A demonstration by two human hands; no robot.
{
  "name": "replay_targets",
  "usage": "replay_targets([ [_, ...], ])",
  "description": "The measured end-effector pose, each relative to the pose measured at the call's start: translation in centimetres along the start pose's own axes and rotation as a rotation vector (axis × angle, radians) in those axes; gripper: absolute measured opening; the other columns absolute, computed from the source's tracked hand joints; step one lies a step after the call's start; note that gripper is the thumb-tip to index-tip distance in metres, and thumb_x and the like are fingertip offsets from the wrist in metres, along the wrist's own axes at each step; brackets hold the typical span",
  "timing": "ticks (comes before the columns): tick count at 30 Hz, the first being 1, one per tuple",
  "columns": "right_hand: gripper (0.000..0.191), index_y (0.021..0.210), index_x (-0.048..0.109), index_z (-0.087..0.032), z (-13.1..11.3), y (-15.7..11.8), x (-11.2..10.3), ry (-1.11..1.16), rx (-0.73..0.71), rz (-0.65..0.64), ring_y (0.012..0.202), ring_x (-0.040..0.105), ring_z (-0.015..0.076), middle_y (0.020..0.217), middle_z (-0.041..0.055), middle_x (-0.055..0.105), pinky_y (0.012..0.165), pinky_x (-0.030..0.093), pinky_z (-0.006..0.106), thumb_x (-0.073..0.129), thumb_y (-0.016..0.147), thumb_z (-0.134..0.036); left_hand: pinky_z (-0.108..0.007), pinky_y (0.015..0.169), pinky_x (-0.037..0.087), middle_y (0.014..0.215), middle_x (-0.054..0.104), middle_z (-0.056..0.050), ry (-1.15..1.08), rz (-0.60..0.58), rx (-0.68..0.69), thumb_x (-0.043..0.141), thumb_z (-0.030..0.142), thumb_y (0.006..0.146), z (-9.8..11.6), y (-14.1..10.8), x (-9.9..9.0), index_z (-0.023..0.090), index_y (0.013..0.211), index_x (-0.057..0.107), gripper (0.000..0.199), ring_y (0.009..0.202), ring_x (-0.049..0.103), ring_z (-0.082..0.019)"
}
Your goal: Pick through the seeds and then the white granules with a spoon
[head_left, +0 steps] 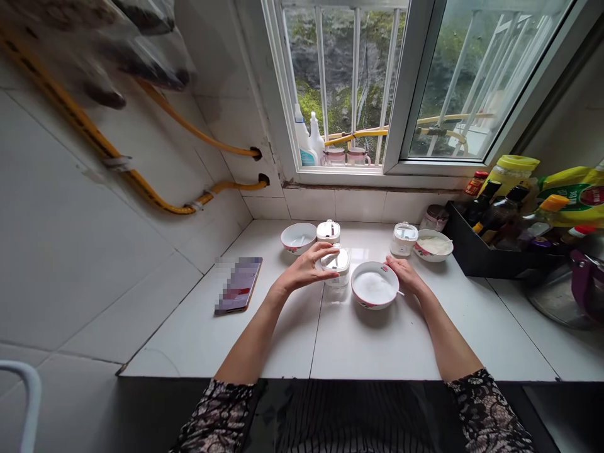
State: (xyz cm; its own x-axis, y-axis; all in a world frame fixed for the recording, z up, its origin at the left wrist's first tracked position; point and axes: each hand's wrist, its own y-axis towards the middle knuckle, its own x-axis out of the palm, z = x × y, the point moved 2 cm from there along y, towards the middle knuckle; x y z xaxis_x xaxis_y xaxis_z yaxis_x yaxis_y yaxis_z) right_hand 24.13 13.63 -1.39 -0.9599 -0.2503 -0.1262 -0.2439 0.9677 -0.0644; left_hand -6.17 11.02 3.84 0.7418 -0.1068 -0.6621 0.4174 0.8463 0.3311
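My left hand (309,267) is curled round the left side of a clear seasoning jar (340,264) with a white lid, thumb in front and fingers behind. Just right of that jar, a white bowl (375,286) with a floral pattern holds white granules. My right hand (404,272) grips the bowl's right rim; its lower fingers are partly hidden. A light-coloured handle (401,293) pokes out at the bowl's right side. Behind the left hand stand a second white-lidded jar (328,231) and another white bowl (299,239).
A third jar (404,239) and a bowl with pale contents (433,246) sit at the back right. A black box of bottles (491,248) and a pot (557,296) stand further right. A phone (240,284) lies at left, below the yellow pipe (155,198).
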Motion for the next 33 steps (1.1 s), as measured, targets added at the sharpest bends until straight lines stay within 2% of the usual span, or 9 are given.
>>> replay_targets([
  [5,0.06,0.062,0.058,-0.018,-0.2,-0.1,0.1,-0.03,-0.016,0.004,0.057,0.051,0.0185,0.053,0.003,0.055,0.053,0.035,0.03,0.06,0.073,-0.077,-0.043,0.103,0.046,0.129,0.053,-0.007,0.023,-0.019,0.011,0.073,0.05,0.078,0.3,-0.4,0.1,0.032,0.126,0.065,0.051,0.12,0.054,-0.028],
  [9,0.061,0.061,0.057,-0.018,-0.2,-0.3,0.3,-0.042,-0.035,0.001,0.054,0.047,0.0165,0.051,0.0019,0.052,0.051,0.032,0.029,0.06,0.072,-0.078,-0.045,0.11,0.04,0.136,0.05,-0.007,-0.006,-0.031,-0.042,0.075,0.049,0.076,0.4,-0.2,-0.2,0.032,0.135,0.055,0.065,0.129,0.048,-0.03],
  [14,0.065,0.055,0.051,-0.019,-0.2,-0.3,0.4,-0.059,-0.036,-0.003,0.05,0.039,0.0119,0.05,-0.0013,0.047,0.05,0.029,0.027,0.058,0.069,-0.082,-0.042,0.116,0.033,0.139,0.049,-0.005,-0.017,-0.196,-0.076,0.07,0.046,0.079,0.7,0.4,-1.4,0.031,0.129,0.059,0.053,0.136,0.042,-0.029],
  [17,0.066,0.055,0.05,-0.019,-0.3,-0.3,0.5,-0.066,-0.028,-0.005,0.05,0.038,0.0108,0.051,-0.0024,0.045,0.051,0.028,0.026,0.059,0.066,-0.083,-0.043,0.116,0.032,0.147,0.045,-0.006,0.0,-0.264,-0.104,0.07,0.045,0.079,0.8,0.8,-2.1,0.032,0.141,0.048,0.067,0.139,0.039,-0.03],
  [20,0.065,0.055,0.05,-0.018,-0.5,-0.4,0.6,-0.055,-0.031,-0.013,0.05,0.038,0.0106,0.051,-0.0024,0.046,0.051,0.028,0.026,0.06,0.066,-0.082,-0.043,0.115,0.033,0.15,0.041,-0.006,0.095,-0.276,-0.103,0.073,0.043,0.076,1.3,1.3,-2.1,0.033,0.148,0.039,0.081,0.14,0.037,-0.031],
  [22,0.064,0.056,0.05,-0.018,-0.6,-0.5,0.6,-0.052,-0.036,-0.017,0.05,0.038,0.0106,0.051,-0.0022,0.045,0.051,0.028,0.026,0.059,0.067,-0.081,-0.042,0.112,0.036,0.144,0.045,-0.006,0.189,-0.26,-0.063,0.074,0.04,0.074,1.9,1.6,-1.7,0.034,0.145,0.044,0.078,0.134,0.043,-0.032],
  [26,0.063,0.055,0.05,-0.019,-0.5,-0.5,0.6,-0.061,-0.043,-0.011,0.049,0.037,0.0105,0.051,-0.0021,0.045,0.05,0.027,0.027,0.059,0.069,-0.079,-0.039,0.1,0.046,0.126,0.054,-0.005,0.329,-0.24,-0.009,0.07,0.043,0.078,3.1,2.2,-1.1,0.035,0.133,0.058,0.057,0.112,0.057,-0.028],
  [28,0.063,0.054,0.05,-0.019,-0.4,-0.3,0.6,-0.06,-0.043,-0.007,0.048,0.037,0.0104,0.05,-0.0024,0.044,0.049,0.027,0.027,0.06,0.067,-0.08,-0.038,0.096,0.047,0.123,0.054,-0.005,0.357,-0.244,-0.021,0.066,0.049,0.082,3.4,2.3,-1.2,0.035,0.13,0.061,0.051,0.108,0.059,-0.027],
  [33,0.065,0.052,0.048,-0.02,0.3,0.2,0.6,-0.048,-0.038,0.017,0.047,0.036,0.0102,0.048,-0.0027,0.043,0.048,0.026,0.027,0.061,0.064,-0.082,-0.035,0.095,0.048,0.125,0.055,-0.004,0.371,-0.271,-0.026,0.064,0.055,0.083,3.3,2.2,-1.7,0.035,0.13,0.063,0.051,0.104,0.061,-0.025],
])
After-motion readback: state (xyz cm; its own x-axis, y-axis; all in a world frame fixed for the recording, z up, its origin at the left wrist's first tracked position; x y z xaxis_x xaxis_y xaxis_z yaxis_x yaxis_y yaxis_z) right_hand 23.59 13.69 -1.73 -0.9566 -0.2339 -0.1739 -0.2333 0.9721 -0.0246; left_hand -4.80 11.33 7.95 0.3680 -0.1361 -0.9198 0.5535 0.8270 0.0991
